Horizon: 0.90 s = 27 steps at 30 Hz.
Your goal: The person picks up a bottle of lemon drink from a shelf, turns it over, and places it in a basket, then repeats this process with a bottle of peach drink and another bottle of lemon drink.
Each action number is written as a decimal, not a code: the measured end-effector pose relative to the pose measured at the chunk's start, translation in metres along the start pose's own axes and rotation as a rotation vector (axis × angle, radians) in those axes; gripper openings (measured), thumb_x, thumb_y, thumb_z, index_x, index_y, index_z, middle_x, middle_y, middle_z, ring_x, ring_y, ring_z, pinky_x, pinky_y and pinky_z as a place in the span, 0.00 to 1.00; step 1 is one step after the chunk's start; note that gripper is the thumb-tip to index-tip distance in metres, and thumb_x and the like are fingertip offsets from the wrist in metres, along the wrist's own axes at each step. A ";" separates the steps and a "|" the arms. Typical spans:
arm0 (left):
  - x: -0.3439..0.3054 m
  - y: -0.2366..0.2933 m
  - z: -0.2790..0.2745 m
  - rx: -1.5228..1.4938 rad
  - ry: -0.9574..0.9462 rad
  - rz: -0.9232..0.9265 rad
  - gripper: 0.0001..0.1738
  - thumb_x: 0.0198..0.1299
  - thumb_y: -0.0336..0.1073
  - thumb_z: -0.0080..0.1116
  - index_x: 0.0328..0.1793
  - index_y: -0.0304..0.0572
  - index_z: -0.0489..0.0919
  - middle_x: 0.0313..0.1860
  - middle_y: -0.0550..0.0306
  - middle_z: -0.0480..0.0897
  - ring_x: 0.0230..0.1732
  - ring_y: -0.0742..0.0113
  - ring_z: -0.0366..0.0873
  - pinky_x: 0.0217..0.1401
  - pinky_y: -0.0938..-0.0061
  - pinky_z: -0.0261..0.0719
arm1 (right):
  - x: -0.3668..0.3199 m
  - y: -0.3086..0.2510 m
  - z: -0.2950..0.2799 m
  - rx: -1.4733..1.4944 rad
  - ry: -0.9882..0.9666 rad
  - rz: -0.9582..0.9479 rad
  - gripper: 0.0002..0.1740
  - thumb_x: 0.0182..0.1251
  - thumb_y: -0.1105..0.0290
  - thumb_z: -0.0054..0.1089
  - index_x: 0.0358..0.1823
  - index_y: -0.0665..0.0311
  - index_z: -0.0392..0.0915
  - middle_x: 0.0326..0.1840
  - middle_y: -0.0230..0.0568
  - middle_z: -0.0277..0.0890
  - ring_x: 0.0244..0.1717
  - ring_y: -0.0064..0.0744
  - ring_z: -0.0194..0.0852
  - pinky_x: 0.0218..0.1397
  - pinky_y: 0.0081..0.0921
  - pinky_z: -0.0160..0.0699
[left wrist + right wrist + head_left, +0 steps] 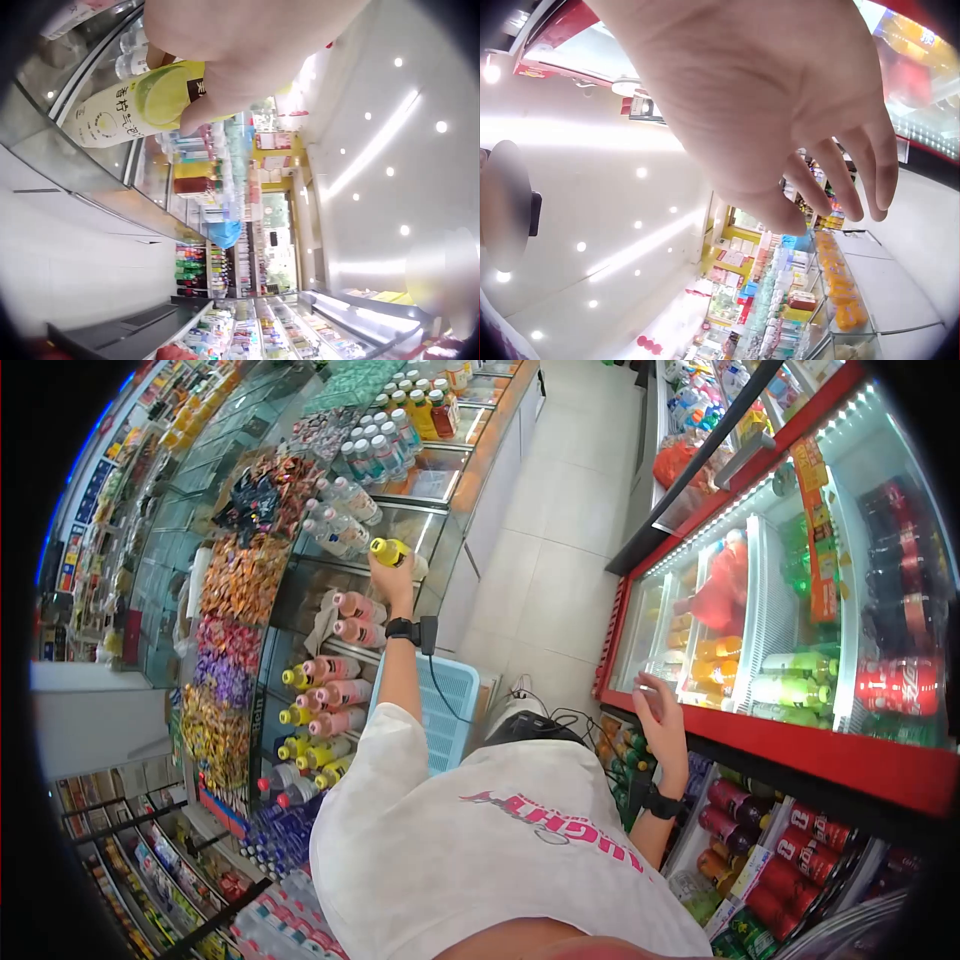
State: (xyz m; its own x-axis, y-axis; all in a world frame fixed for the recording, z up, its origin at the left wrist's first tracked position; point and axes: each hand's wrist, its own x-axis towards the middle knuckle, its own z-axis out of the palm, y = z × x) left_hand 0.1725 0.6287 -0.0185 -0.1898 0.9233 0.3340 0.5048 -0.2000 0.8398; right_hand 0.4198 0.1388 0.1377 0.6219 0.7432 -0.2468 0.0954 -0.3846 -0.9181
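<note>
Over the glass counter (pixel 430 525), my left hand (pixel 393 578) grips a yellow-capped drink bottle (pixel 391 552) round its upper part. In the left wrist view the bottle (pixel 142 105) lies sideways, its pale label showing a green lemon slice, and my left thumb presses against its side. Clear bottles with white caps (pixel 345 515) stand just beyond that hand, and pink bottles (pixel 358 618) sit nearer to me. My right hand (pixel 662 722) hangs beside the red-framed fridge, holding nothing. Its fingers (pixel 832 176) are spread and slightly bent in the right wrist view.
A light blue plastic basket (pixel 455 685) sits in front of my body. Wrapped candies (pixel 240 585) fill the shelf at left. To the right stands a lit drinks fridge with a red frame (pixel 800 745). Dark cables (pixel 570 725) hang near my waist. Tiled floor (pixel 560 540) runs between counter and fridge.
</note>
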 end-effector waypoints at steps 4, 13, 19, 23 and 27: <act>0.024 -0.032 0.027 0.048 -0.055 -0.091 0.41 0.44 0.33 0.84 0.66 0.39 0.76 0.54 0.41 0.87 0.58 0.38 0.85 0.62 0.52 0.79 | 0.009 -0.003 0.017 -0.002 0.012 0.059 0.22 0.79 0.71 0.61 0.69 0.70 0.75 0.62 0.48 0.83 0.59 0.35 0.84 0.64 0.30 0.81; 0.039 -0.080 0.040 0.035 -0.186 -0.079 0.41 0.56 0.40 0.80 0.72 0.30 0.73 0.65 0.35 0.82 0.66 0.40 0.80 0.70 0.55 0.75 | 0.017 0.014 0.031 0.029 0.036 0.075 0.19 0.78 0.72 0.62 0.67 0.68 0.76 0.58 0.42 0.85 0.58 0.29 0.84 0.63 0.28 0.80; 0.039 -0.101 0.052 -0.064 -0.168 -0.020 0.47 0.59 0.37 0.78 0.81 0.31 0.66 0.75 0.36 0.76 0.74 0.40 0.74 0.78 0.57 0.68 | 0.022 0.009 0.034 0.118 0.083 0.072 0.21 0.77 0.72 0.63 0.67 0.69 0.76 0.58 0.44 0.86 0.57 0.31 0.86 0.61 0.30 0.83; 0.031 -0.111 0.057 0.176 -0.169 -0.183 0.58 0.52 0.40 0.81 0.82 0.26 0.57 0.74 0.31 0.74 0.74 0.36 0.73 0.79 0.54 0.68 | 0.002 0.018 0.028 0.118 0.139 0.039 0.21 0.77 0.72 0.63 0.67 0.69 0.76 0.59 0.45 0.86 0.57 0.34 0.87 0.62 0.31 0.84; 0.016 -0.079 0.051 0.299 -0.171 -0.276 0.61 0.43 0.44 0.85 0.77 0.24 0.58 0.70 0.26 0.75 0.71 0.31 0.74 0.76 0.47 0.70 | -0.032 0.022 0.019 0.122 0.240 0.015 0.20 0.76 0.73 0.63 0.66 0.69 0.77 0.57 0.46 0.87 0.55 0.34 0.87 0.61 0.31 0.84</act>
State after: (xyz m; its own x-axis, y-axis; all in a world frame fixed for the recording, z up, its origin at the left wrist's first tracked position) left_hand 0.1728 0.6764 -0.1014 -0.2225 0.9748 0.0181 0.6811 0.1422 0.7183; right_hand 0.3872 0.1169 0.1199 0.7903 0.5815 -0.1931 -0.0002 -0.3150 -0.9491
